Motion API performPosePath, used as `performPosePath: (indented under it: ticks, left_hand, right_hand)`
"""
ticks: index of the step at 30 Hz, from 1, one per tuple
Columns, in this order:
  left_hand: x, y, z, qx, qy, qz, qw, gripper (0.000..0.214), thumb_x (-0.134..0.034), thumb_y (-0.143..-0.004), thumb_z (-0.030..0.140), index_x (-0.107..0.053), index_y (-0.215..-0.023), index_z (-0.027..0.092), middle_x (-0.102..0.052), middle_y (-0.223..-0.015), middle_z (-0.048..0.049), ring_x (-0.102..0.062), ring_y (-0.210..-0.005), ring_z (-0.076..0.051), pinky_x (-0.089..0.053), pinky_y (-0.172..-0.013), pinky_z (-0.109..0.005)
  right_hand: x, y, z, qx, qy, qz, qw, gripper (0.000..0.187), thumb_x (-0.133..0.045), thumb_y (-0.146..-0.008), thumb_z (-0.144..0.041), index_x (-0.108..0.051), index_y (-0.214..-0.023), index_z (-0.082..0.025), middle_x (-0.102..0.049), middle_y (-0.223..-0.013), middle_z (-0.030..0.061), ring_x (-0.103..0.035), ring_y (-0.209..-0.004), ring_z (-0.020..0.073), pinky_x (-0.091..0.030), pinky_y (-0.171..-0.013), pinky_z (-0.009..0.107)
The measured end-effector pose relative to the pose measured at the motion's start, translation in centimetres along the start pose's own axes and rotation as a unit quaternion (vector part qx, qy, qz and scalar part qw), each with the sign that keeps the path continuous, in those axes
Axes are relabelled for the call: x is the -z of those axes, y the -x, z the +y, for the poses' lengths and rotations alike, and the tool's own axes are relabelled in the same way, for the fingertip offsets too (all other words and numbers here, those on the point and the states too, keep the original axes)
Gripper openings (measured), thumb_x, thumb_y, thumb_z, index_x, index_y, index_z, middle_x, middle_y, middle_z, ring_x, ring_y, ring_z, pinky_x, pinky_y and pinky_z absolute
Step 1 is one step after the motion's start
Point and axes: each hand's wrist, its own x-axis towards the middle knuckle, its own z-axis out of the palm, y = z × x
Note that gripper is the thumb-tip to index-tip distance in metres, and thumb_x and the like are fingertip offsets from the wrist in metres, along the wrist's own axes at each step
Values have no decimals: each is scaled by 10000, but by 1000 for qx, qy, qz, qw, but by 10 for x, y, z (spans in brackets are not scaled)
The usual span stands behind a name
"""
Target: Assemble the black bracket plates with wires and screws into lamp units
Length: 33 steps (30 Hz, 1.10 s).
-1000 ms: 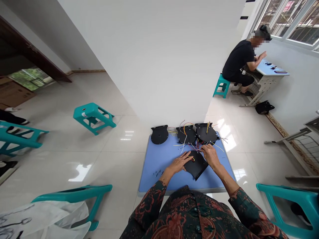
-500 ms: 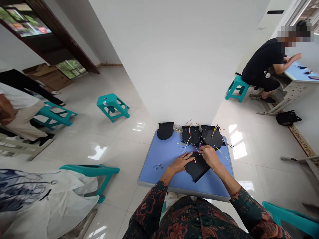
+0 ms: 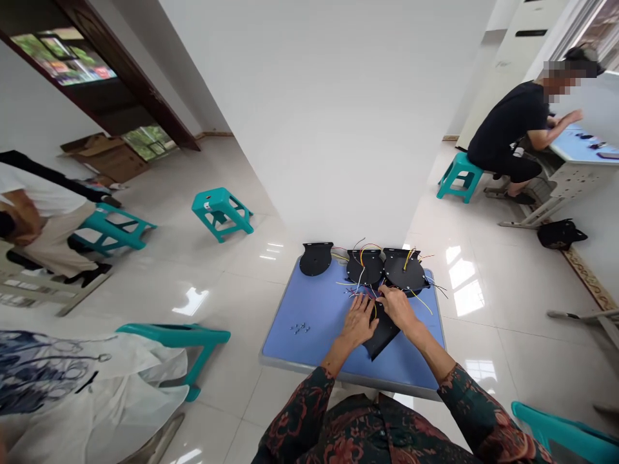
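A black flat plate (image 3: 383, 333) lies on the blue table (image 3: 309, 303) in front of me. My left hand (image 3: 358, 320) rests flat on the plate's left part, fingers stretched out. My right hand (image 3: 395, 304) is on the plate's upper right, its fingertips pinched at the coloured wires (image 3: 358, 287) there; what they hold is too small to make out. Three more black plates stand along the far edge: one at the left (image 3: 314, 258), one in the middle (image 3: 366, 266), one at the right (image 3: 403, 269), the last two with wires coming out.
Several small screws (image 3: 300, 328) lie on the table's left part. Teal stools (image 3: 221, 210) stand on the shiny floor; another (image 3: 181, 338) is at my left. A person in black (image 3: 512, 125) sits at a desk far right. Another person (image 3: 33, 212) sits far left.
The view has shifted a little. My left hand has moved up over the plate toward the wires and lies flatter. My right hand stays at the wires.
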Motion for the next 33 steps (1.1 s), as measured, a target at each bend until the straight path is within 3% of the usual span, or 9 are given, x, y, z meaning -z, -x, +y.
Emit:
performPosePath:
  ticks: [5, 9, 13, 16, 18, 21, 23, 29, 33]
  left_hand:
    - [-26, -16, 6, 34, 3, 43, 998, 572, -552, -940, 332, -453, -1427, 48, -445, -1525, -284, -315, -1503, -422, -291, -1199, -674]
    - [-30, 1, -6, -45, 27, 62, 997, 514, -551, -933, 288, -465, -1420, 149, -517, -1470, -207, -422, -1445, -367, -338, -1184, -665]
    - [-27, 22, -15, -97, 24, 22, 995, 549, -588, -908, 265, -472, -1431, 140, -448, -1539, -214, -376, -1479, -377, -340, -1197, -646]
    - [-25, 22, -14, -137, 44, 21, 989, 517, -570, -908, 232, -501, -1411, 134, -388, -1591, -207, -301, -1520, -382, -335, -1198, -655]
    - [-25, 16, -12, -167, 85, 22, 982, 469, -562, -906, 219, -541, -1369, 146, -474, -1534, -191, -372, -1488, -355, -360, -1193, -638]
    - [-29, 4, -8, -127, 163, 38, 978, 342, -473, -897, 114, -658, -1177, 183, -680, -1265, -146, -612, -1255, -286, -501, -1095, -551]
    - [-31, -2, -6, -86, 206, 50, 973, 306, -440, -894, 91, -699, -1005, 211, -727, -1078, -114, -684, -1071, -263, -579, -971, -490]
    - [-43, -9, -3, -75, 279, 75, 955, 302, -447, -920, 127, -716, -889, 260, -745, -971, -85, -705, -983, -267, -587, -908, -463]
    - [-49, -13, -3, -66, 287, 87, 952, 253, -484, -919, 157, -714, -865, 248, -746, -982, -94, -709, -975, -279, -578, -912, -469]
  right_hand:
    - [-12, 8, -11, -42, -19, 32, 998, 53, -616, -930, -176, -587, -971, -193, -674, -784, 42, -651, -762, 197, -413, -687, 262]
    - [-20, 32, -21, -64, -37, 61, 995, 58, -559, -941, -157, -567, -978, -201, -652, -764, 24, -631, -722, 188, -420, -680, 263]
    - [-26, 58, -31, -83, -45, 87, 992, 79, -517, -952, -149, -571, -981, -199, -678, -790, 39, -651, -725, 194, -451, -688, 269]
    - [-32, 66, -36, -97, -42, 105, 989, 114, -492, -944, -131, -579, -946, -205, -680, -775, 40, -660, -714, 202, -463, -669, 273]
    - [-38, 67, -38, -113, -37, 120, 986, 150, -474, -937, -108, -589, -938, -206, -679, -769, 44, -667, -729, 214, -468, -673, 283]
    - [-48, 65, -40, -134, -32, 129, 982, 178, -471, -932, -87, -602, -931, -207, -696, -806, 65, -683, -768, 227, -475, -690, 290]
    - [-53, 63, -42, -147, -28, 136, 979, 168, -494, -924, -88, -610, -932, -210, -706, -827, 75, -693, -788, 242, -477, -697, 297]
    - [-53, 59, -44, -188, -9, 146, 971, 248, -470, -874, -29, -618, -915, -224, -716, -811, 66, -700, -779, 243, -457, -673, 289]
    - [-46, 62, -44, -200, 49, 170, 964, 135, -545, -899, -123, -593, -864, -244, -713, -811, 62, -705, -799, 260, -433, -657, 298]
